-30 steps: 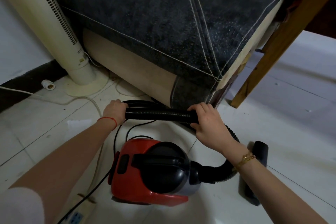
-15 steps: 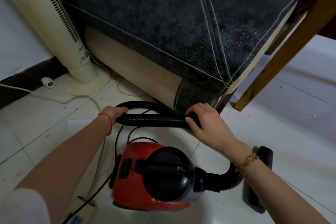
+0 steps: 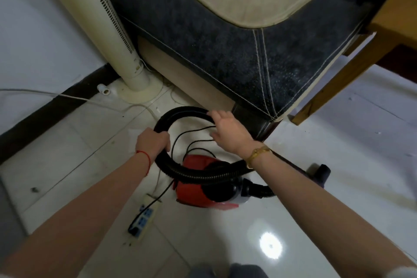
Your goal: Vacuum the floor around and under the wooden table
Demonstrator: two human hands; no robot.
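The left hand [image 3: 152, 143] held the black hose [image 3: 180, 111] with its fingers wrapped around it, at the left side of the loop. The right hand [image 3: 228, 130] lay on the far end of the loop; its fingers looked mostly straight and loose, more touching than gripping, though the view was not sharp enough to be sure. The red vacuum cleaner [image 3: 198, 189] stood on the floor [image 3: 338, 165] near the person, below the hose. The wooden table [image 3: 397, 13] was at the far right, and its leg [image 3: 334, 88] stood beside the sofa corner [image 3: 270, 88].

To do this step well, the hose should be uncoiled fully, so that no twist stays in it. The power cord [image 3: 191, 142] ran through the loop, so I think it should be kept free of the hose. The floor nozzle [image 3: 321, 175] lay at the right and should be found next.
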